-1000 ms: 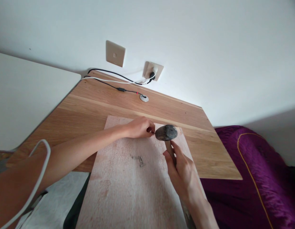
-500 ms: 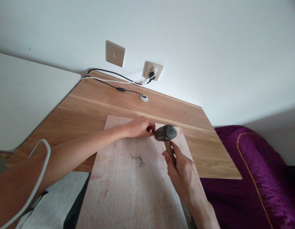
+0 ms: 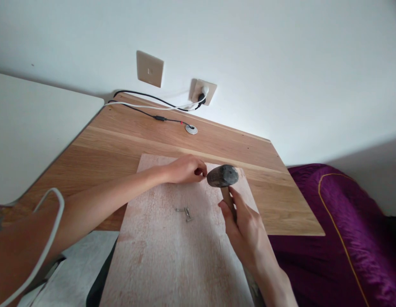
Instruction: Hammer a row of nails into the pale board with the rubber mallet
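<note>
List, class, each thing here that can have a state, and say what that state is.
Left hand, fingers pinched together
Mallet, gripped by its handle
Right hand, closed around the mallet
Board, extending past the desk
Metal fasteners, loose on the board
Black plug, in the wall socket
White plug, in the same socket
Purple cloth, draped

Soft, moderate light is brightest on the smooth white wall (image 3: 281, 85) right of centre, greying at far right; faint shadow crosses the pale wooden board (image 3: 166, 256), lower centre; wide-angle stretching marks the frame edges
</note>
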A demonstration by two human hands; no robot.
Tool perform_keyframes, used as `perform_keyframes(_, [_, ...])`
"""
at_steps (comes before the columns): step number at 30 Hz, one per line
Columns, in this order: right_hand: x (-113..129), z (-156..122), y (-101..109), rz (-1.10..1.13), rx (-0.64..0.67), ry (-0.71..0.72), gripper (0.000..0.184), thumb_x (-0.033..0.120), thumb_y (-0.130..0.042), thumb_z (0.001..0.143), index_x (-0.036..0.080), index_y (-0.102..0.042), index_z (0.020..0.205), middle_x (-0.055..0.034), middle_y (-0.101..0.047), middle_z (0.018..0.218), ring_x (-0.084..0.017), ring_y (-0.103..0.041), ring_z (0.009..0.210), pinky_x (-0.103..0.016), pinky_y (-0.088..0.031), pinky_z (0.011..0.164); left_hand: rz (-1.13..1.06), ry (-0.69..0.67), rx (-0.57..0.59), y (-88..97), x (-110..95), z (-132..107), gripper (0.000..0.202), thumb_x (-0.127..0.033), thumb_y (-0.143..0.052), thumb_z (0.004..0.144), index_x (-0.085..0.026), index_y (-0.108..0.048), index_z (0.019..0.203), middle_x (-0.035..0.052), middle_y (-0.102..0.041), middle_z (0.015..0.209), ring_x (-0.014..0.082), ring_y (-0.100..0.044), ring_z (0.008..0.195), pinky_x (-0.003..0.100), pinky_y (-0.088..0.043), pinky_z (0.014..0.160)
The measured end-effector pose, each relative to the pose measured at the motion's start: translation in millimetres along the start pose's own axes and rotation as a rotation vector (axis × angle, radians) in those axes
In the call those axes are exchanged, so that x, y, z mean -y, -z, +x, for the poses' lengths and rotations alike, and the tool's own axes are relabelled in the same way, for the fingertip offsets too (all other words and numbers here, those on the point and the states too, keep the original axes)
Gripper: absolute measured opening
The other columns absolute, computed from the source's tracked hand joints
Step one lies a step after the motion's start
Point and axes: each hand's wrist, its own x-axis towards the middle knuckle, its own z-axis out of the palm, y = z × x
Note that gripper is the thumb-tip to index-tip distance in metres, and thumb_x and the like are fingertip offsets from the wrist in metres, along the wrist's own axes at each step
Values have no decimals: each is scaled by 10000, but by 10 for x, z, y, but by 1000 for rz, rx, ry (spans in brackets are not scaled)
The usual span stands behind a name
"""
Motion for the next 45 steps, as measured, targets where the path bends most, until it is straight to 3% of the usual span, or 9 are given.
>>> perform_keyframes(4, [0,3,29,-14,-25,-6,437,366,-442,1053,140,-609,1387,-135,-803,1002,-259,-780,859,-361,-611,747,5,30,-13,-4,-10,8,33,-175,-753,807,-167,-767,836,-17,-641,703,115,-553,626,241,-354,612])
perform_keyframes(10, [-3,-9,109,-40,-64,-72,473,426,-465,1051,142,-618,1397,-84,-794,841,-204,-717,589,-325,-573,607,-7,6,-25,15,-18,10,84,-229,-736,871,-169,-764,820,-14,-643,695,114,-562,619,250,-366,629])
perform_keyframes(14, [-60,-4,75,-39,-49,-62,485,424,-449,1054,139,-615,1410,-67,-781,782,-197,-684,538,-319,-550,574,-18,-15,-4,11,-6,14,76,-181,-711,873,-172,-768,825,-4,-657,704,119,-574,629,256,-370,640])
perform_keyframes(21, [8,46,68,-20,-61,-35,455,401,-455,1053,139,-620,1387,-93,-791,854,-206,-717,609,-332,-579,627,4,9,33,21,-25,8,26,-199,-706,857,-177,-718,862,-3,-643,778,140,-563,698,263,-365,666])
perform_keyframes(25, [16,107,47,-16,10,39,431,341,-436,1044,126,-611,1374,-134,-796,933,-237,-752,720,-368,-603,705,27,-2,-1,29,-37,-7,296,-343,-823,798,-170,-688,996,21,-633,909,181,-578,830,273,-397,726])
perform_keyframes(29, [-4,129,52,-31,-11,60,418,328,-439,1043,123,-606,1367,-171,-796,1024,-271,-777,848,-388,-608,742,22,11,10,24,-26,-10,329,-390,-841,792,-177,-679,984,18,-620,915,185,-576,837,282,-398,741])
perform_keyframes(35, [-26,137,89,4,43,86,404,308,-437,1034,117,-610,1346,-173,-799,1038,-274,-783,879,-382,-606,736,7,1,1,22,-28,0,111,-274,-754,857,-177,-701,853,0,-607,797,148,-553,723,273,-372,675])
perform_keyframes(40, [-96,65,123,-37,14,-44,454,387,-448,1046,138,-597,1396,-121,-804,925,-229,-742,657,-356,-586,650,26,6,1,18,-27,5,89,-247,-737,889,-176,-727,837,-2,-636,746,132,-558,663,267,-370,654])
perform_keyframes(45, [-106,40,143,-24,23,-63,456,407,-446,1050,154,-598,1398,-95,-801,885,-206,-704,574,-357,-587,647,20,-16,-2,0,-9,11,93,-214,-717,905,-173,-732,824,-9,-630,710,127,-565,645,264,-358,637])
